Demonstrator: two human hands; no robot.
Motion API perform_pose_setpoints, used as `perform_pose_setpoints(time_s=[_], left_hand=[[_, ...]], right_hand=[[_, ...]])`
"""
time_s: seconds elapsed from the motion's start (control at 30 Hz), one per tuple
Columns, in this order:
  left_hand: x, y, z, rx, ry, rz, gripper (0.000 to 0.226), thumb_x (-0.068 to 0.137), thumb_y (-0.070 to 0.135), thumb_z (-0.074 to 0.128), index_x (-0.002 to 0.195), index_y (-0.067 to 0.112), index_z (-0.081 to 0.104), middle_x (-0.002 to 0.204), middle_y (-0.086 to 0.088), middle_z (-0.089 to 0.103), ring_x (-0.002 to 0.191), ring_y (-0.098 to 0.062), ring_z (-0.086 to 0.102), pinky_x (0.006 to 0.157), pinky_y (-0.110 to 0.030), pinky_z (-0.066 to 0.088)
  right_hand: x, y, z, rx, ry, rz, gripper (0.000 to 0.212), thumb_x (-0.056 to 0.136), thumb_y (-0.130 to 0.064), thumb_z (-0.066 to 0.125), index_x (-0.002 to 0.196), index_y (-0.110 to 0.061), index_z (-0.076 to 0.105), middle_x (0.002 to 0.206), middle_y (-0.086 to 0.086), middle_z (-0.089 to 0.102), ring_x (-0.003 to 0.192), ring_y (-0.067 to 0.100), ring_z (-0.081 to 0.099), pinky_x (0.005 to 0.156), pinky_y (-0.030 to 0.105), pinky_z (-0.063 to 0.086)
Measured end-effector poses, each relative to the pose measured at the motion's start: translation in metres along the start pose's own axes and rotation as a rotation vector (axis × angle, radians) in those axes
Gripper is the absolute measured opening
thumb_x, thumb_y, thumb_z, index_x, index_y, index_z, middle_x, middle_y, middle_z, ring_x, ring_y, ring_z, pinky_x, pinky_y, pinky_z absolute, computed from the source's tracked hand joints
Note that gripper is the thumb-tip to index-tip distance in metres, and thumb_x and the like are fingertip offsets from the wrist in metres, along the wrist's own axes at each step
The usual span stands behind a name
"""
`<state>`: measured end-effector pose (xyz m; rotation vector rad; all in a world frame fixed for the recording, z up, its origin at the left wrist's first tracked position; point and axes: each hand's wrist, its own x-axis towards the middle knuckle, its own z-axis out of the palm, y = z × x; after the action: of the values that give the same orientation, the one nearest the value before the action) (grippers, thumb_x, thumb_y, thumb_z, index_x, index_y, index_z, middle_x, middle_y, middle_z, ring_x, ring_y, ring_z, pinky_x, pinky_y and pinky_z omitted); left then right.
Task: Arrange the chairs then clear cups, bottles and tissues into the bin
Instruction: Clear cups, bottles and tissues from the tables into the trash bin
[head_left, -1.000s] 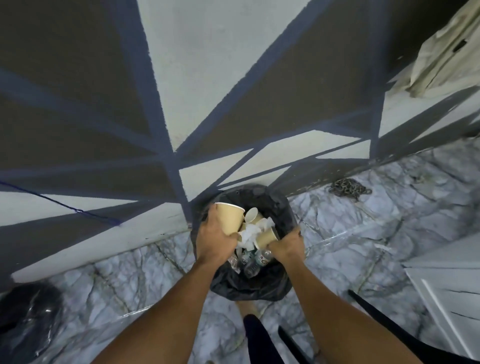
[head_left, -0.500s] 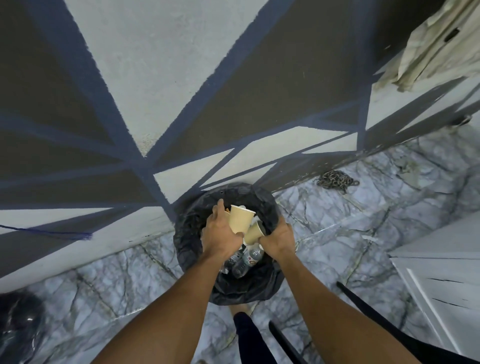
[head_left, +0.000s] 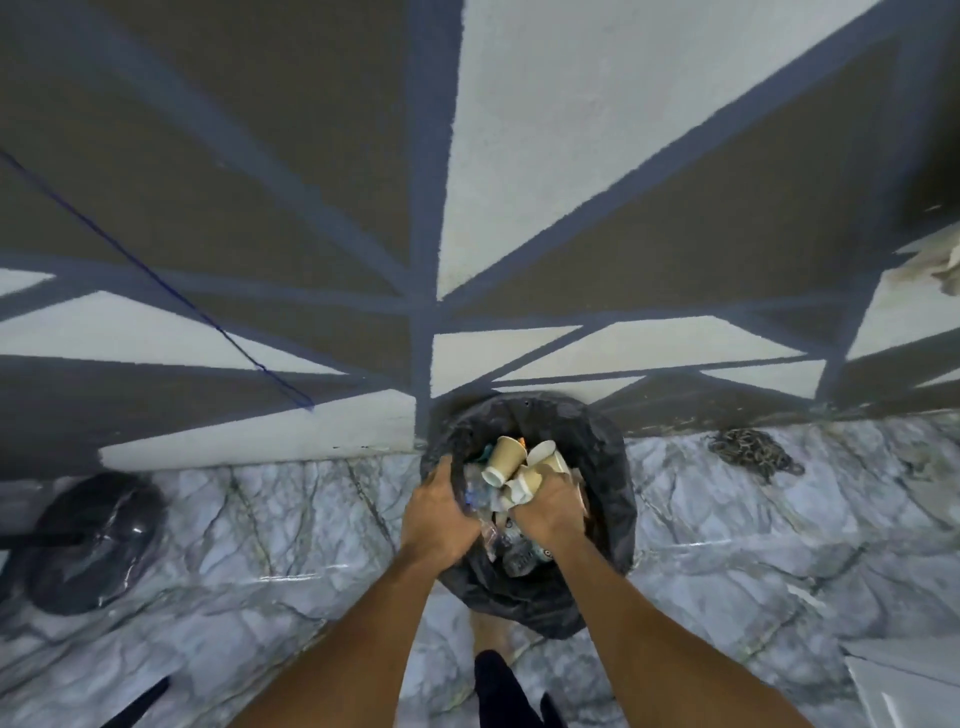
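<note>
The bin, lined with a black bag, stands on the floor against the painted wall. Both my hands are over its mouth. A tan paper cup lies tipped inside, free of my hands, with a second cup beside it. My left hand is at the bag's left rim, fingers curled around a clear plastic bottle. My right hand grips another paper cup together with white tissue. More bottles show between my wrists; whether they are held or lie in the bin is unclear.
A round black object lies on the marble floor at left. A pile of chain sits by the wall at right. A white board fills the lower right corner. My leg is below the bin.
My hands have gone lower into the bin's mouth. The cup my left hand held has left it and lies tipped inside. The view has swung right, centring the bin.
</note>
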<state>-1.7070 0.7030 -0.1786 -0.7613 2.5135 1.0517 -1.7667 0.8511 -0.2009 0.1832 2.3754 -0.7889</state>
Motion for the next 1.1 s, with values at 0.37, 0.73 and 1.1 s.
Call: perform_pose_setpoints(time_s=[0.37,0.73,1.1], left_hand=[[-0.127,-0.137,-0.166,-0.084,0.531,-0.144,0.071,0.071,0.018,0.065,0.139,0.011,0.048,0.125,-0.013,0.062,0.114,-0.033,0.058,0.095,-0.043,0.050],[-0.399,-0.295,-0.244,-0.024,1.001,-0.343,0.045,0.078,0.016,0.058,0.123,0.013,0.059,0.118,-0.008,0.062,0.108,-0.033,0.055,0.089,-0.045,0.050],[-0.624,-0.449,-0.222,-0.175,1.311,-0.866,0.051,0.077,0.016,0.061,0.128,0.022,0.057,0.121,0.000,0.062,0.113,-0.023,0.054,0.088,-0.034,0.047]], right_hand=[[-0.143,-0.195,0.115,-0.253,-0.236,-0.722,0.067,0.076,-0.014,0.069,0.139,-0.016,0.049,0.132,0.011,0.054,0.124,0.029,0.051,0.102,0.033,0.044],[-0.424,-0.257,0.275,-0.350,-0.479,-1.294,0.060,0.071,-0.017,0.071,0.129,-0.016,0.059,0.125,0.007,0.062,0.117,0.026,0.057,0.099,0.034,0.046],[-0.652,-0.235,0.439,-0.492,-0.981,-1.656,0.041,0.075,-0.003,0.065,0.115,-0.009,0.066,0.107,0.005,0.067,0.098,0.021,0.062,0.084,0.040,0.053]])
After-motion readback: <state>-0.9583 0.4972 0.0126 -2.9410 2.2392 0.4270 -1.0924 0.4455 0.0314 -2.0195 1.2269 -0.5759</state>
